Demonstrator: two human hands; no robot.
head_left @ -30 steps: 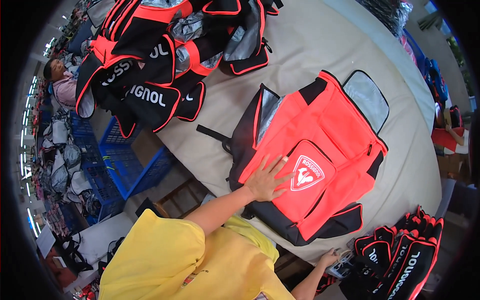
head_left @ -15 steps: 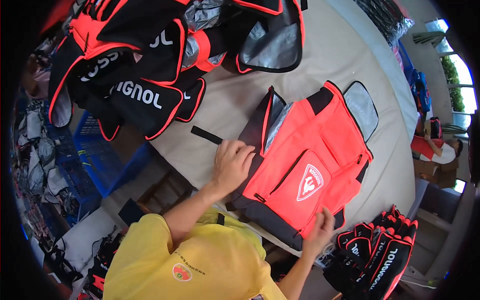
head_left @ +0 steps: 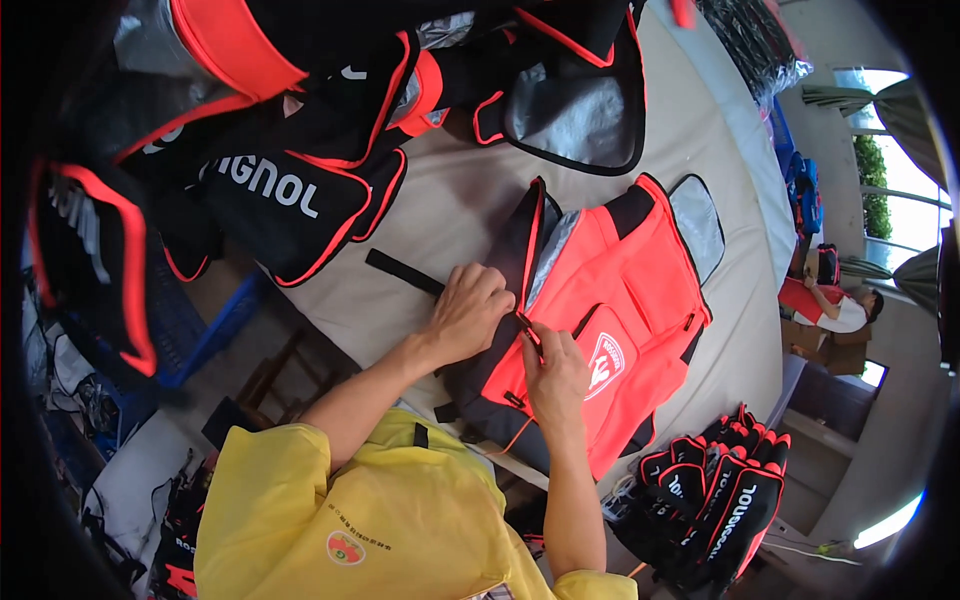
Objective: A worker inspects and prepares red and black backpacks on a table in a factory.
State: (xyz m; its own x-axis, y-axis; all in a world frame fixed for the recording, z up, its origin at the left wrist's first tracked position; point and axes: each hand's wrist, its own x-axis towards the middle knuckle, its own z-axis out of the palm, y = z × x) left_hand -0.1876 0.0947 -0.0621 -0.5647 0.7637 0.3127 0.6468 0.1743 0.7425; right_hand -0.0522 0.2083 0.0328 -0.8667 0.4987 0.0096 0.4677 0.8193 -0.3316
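A bright red and black backpack (head_left: 640,290) lies on the cloth-covered table in front of me, with a front pocket and silvery lining showing at its open side. My left hand (head_left: 468,312) is closed on the dark edge of the backpack by that side opening. Close against it, my right hand (head_left: 556,375) grips a slim dark tool (head_left: 530,335) whose tip meets the same edge; its exact kind is hard to make out. An orange cord (head_left: 518,436) shows below the right hand. A black strap (head_left: 400,270) sticks out beyond my left hand.
Black bags (head_left: 290,200) with red trim are heaped at the table's far left. Blue crates (head_left: 215,320) stand beyond the left edge. Stacked black-and-red bags (head_left: 720,510) are at the lower right. A person (head_left: 835,305) is at the far right.
My right hand has moved up and left from the backpack's lower edge to beside my left hand, now with the slim dark tool in view. The left hand stays at the side opening.
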